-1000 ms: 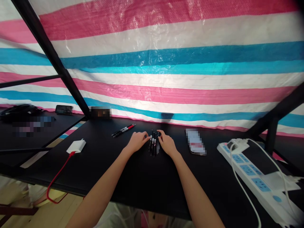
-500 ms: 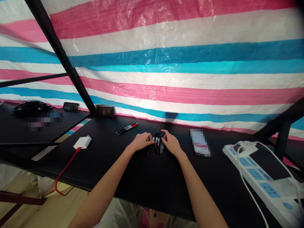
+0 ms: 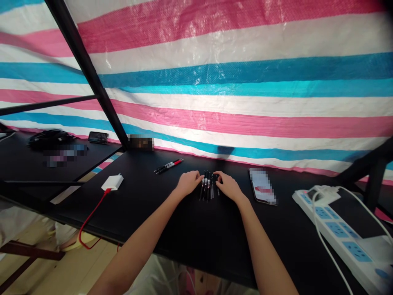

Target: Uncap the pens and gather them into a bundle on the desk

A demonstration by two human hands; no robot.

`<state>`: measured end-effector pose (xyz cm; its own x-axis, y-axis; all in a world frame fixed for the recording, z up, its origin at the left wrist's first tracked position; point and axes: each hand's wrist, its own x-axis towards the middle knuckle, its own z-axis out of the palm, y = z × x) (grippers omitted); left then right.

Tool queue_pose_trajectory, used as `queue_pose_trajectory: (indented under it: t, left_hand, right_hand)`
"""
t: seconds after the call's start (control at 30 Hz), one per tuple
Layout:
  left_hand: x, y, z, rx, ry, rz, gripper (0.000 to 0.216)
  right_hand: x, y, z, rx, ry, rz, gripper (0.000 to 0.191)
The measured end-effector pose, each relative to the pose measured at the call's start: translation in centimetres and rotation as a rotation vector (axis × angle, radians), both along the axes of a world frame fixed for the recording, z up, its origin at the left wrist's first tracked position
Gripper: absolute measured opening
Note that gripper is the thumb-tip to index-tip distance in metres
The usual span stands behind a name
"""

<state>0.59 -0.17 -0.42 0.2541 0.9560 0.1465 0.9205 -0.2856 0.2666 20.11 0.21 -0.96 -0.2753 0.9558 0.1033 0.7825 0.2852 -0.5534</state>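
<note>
A row of black pens (image 3: 208, 187), several with white print, lies on the black tabletop between my two hands. My left hand (image 3: 189, 182) is at the row's left side, its fingers curled together and the thumb against the leftmost pens. On the opposite side, my right hand (image 3: 229, 185) has its fingers bent and its thumb and fingertips on the rightmost pen (image 3: 218, 191). Further back on the left, two more pens (image 3: 168, 166) lie side by side at a slant, one with a red part. My fingers partly hide the row's edges.
A phone (image 3: 262, 186) lies right of my hands, and a white power strip (image 3: 344, 237) with plugs and cables beyond it. On the left is a white charger (image 3: 112, 182) with a red cable. A striped sheet (image 3: 245, 98) hangs behind the black table.
The view has swung slightly left, shifting everything rightward in the picture. The pens show more spread out between my hands, with a small gap near the right-hand ones.
</note>
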Motion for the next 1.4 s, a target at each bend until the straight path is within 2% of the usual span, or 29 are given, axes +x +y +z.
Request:
queue_pose_trajectory:
  t: [0.07, 0.23, 0.33, 0.43, 0.57, 0.73, 0.83, 0.9, 1.0, 1.13, 1.3, 1.4]
  left_hand:
    - [-0.8, 0.4, -0.1, 0.061, 0.037, 0.091, 0.036]
    - [-4.4, 1.5, -0.2, 0.358, 0.160, 0.430, 0.023]
    - [-6.3, 1.9, -0.5, 0.353, 0.210, 0.558, 0.023]
    - [-7.0, 1.9, -0.9, 0.318, 0.246, 0.585, 0.025]
    - [-6.3, 1.7, -0.7, 0.358, 0.257, 0.533, 0.025]
    - [-3.9, 1.3, 0.3, 0.384, 0.076, 0.394, 0.024]
    - [-1.7, 0.6, 0.7, 0.376, -0.050, 0.196, 0.023]
    - [-0.2, -0.1, 0.7, 0.370, -0.112, 0.072, 0.023]
    - [1.4, -1.0, 0.7, 0.359, -0.139, -0.038, 0.022]
    - [1.7, -1.0, 0.6, 0.344, -0.162, -0.083, 0.021]
    - [0.8, -0.3, 0.3, 0.343, -0.188, -0.054, 0.019]
    - [0.5, -0.2, 0.3, 0.346, -0.180, -0.053, 0.019]
  right_hand:
    - [0.1, -0.1, 0.0, -0.022, 0.029, 0.058, 0.037]
    - [0.1, -0.2, 0.1, -0.067, 0.105, 0.103, 0.040]
    - [0.0, -0.2, 0.0, -0.066, 0.115, 0.086, 0.040]
    - [-0.1, -0.2, -0.1, -0.039, 0.122, 0.069, 0.040]
    - [-0.2, -0.3, -0.1, -0.023, 0.134, 0.056, 0.038]
    - [-0.2, 0.0, -0.7, -0.002, 0.233, -0.013, 0.031]
    - [-0.3, 0.5, -1.2, -0.031, 0.440, -0.070, 0.031]
    - [-0.4, 0.8, -1.2, -0.097, 0.640, -0.046, 0.037]
    - [-0.5, 0.8, -0.9, -0.160, 0.868, 0.027, 0.044]
    - [-0.7, 0.5, -0.6, -0.155, 0.946, -0.009, 0.042]
    - [-0.9, 0.7, -1.0, -0.158, 1.012, -0.122, 0.042]
    - [-0.8, 1.1, -1.3, -0.174, 1.024, -0.131, 0.042]
